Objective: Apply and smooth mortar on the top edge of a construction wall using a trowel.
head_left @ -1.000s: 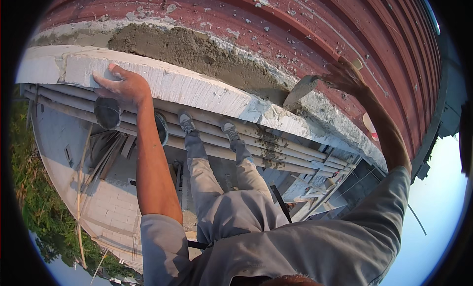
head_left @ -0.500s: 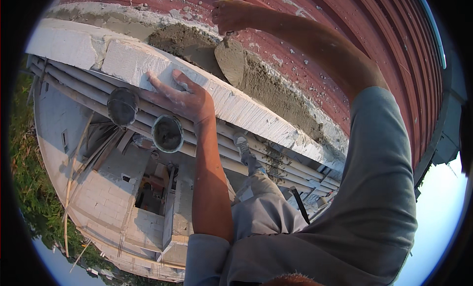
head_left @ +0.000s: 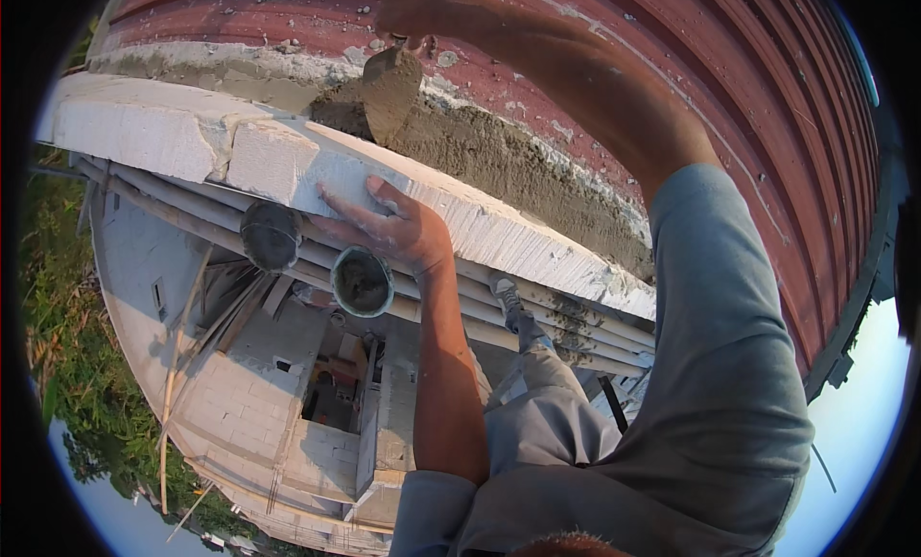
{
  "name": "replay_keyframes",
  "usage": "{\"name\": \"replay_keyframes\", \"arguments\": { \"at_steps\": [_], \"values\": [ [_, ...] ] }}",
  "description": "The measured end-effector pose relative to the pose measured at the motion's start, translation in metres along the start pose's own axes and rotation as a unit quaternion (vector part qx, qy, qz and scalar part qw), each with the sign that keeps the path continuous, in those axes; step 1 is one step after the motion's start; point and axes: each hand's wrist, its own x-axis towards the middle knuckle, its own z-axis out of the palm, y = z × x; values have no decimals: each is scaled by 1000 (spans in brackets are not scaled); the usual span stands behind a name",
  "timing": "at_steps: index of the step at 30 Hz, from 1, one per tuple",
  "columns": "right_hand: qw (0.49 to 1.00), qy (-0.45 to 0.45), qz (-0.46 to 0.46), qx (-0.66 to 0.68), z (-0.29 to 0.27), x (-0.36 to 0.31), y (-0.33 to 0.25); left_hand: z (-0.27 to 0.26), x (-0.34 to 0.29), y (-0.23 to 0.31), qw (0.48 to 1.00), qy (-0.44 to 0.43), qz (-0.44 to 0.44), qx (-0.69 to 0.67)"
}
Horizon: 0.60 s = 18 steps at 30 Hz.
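A row of white blocks [head_left: 460,218] forms a curved ledge across the view. My left hand [head_left: 403,229] lies with fingers apart against the outer face of a block, just right of a joint between two blocks. Beyond the ledge's far side, my right hand [head_left: 408,10] is closed round the handle of a trowel; the handle is mostly hidden by the hand. The trowel's blade [head_left: 390,89], coated in mortar, points down to the wet grey mortar [head_left: 499,164] behind the blocks.
Ribbed red metal sheeting [head_left: 662,87] with crumbs on it rises past the mortar. Below the ledge run bamboo poles [head_left: 484,312], with my shoe on them. Two mortar-stained buckets [head_left: 363,282] hang beside the poles. Far below is a building [head_left: 249,375] with an opening.
My right hand has moved left with the trowel along the mortar strip. My left hand stays at the same place on the block; the whole view has shifted slightly.
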Motion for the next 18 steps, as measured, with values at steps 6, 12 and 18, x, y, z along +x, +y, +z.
{"name": "replay_keyframes", "arguments": {
  "at_steps": [6, 12, 18],
  "values": [
    [991, 31, 74, 109, 6, -35, -10, -11, 6, 19, 990, 7, -75, -120],
    [947, -66, 133, 284, 32, -111, -86, -7, -1, 22, 994, 16, -56, -96],
    [939, -173, 176, 239, 68, -291, -96, -7, -3, 29, 991, 14, -69, -116]
  ]
}}
